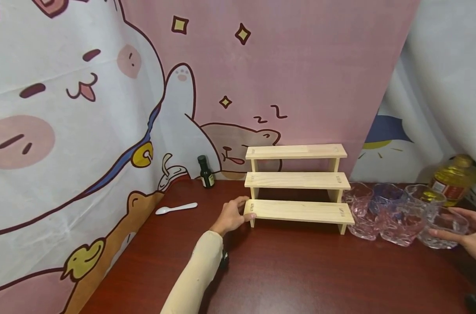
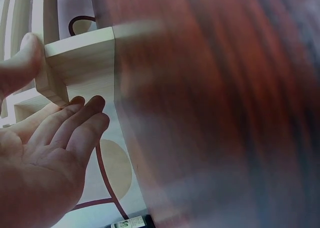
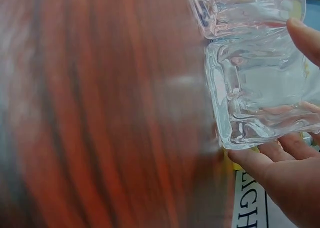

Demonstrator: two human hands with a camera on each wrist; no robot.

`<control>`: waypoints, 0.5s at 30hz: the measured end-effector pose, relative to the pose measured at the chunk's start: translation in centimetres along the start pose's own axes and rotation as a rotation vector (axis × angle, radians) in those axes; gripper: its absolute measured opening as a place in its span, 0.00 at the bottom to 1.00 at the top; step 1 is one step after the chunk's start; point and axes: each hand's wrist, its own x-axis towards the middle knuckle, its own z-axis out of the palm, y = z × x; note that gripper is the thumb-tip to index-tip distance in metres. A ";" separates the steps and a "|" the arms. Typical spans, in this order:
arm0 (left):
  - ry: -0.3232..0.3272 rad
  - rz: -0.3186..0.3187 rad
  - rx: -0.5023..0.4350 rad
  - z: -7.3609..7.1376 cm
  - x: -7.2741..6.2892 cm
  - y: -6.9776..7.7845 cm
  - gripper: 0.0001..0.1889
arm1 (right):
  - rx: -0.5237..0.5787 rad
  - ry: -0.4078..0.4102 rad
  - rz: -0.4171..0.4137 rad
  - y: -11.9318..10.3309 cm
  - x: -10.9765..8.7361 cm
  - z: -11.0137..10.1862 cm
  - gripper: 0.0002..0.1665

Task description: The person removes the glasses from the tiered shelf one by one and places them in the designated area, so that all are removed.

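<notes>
A three-tier wooden step rack (image 1: 297, 180) stands on the dark red table. At its left end my left hand (image 1: 231, 217) grips the lowest board, thumb on the front edge and fingers at the end; the left wrist view shows this thumb and fingers around the board's corner (image 2: 52, 82). On the far right my right hand (image 1: 473, 235) holds a clear glass cup (image 1: 442, 226), thumb on the near side and fingers round the other. In the right wrist view the cup (image 3: 260, 82) looks thick-walled, beside another clear cup (image 3: 250, 10).
Several clear, pink and blue glass cups (image 1: 402, 229) crowd together right of the rack. Behind them stands a bottle of yellow oil (image 1: 451, 181). A small dark bottle (image 1: 206, 174) and a white spoon (image 1: 177, 208) are at the left. A printed cloth (image 1: 300, 78) hangs behind.
</notes>
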 end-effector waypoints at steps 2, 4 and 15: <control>-0.001 0.002 0.001 0.0 0.1 0.1 0.35 | -0.058 -0.012 0.022 -0.4 -0.1 0.0 0.53; -0.006 0.002 0.008 -0.1 0.1 0.1 0.35 | -0.118 -0.047 0.062 -0.9 0.1 -0.2 0.56; 0.049 0.071 0.192 -2.3 -1.9 0.9 0.24 | -0.517 -0.099 -0.170 -3.8 1.2 0.4 0.56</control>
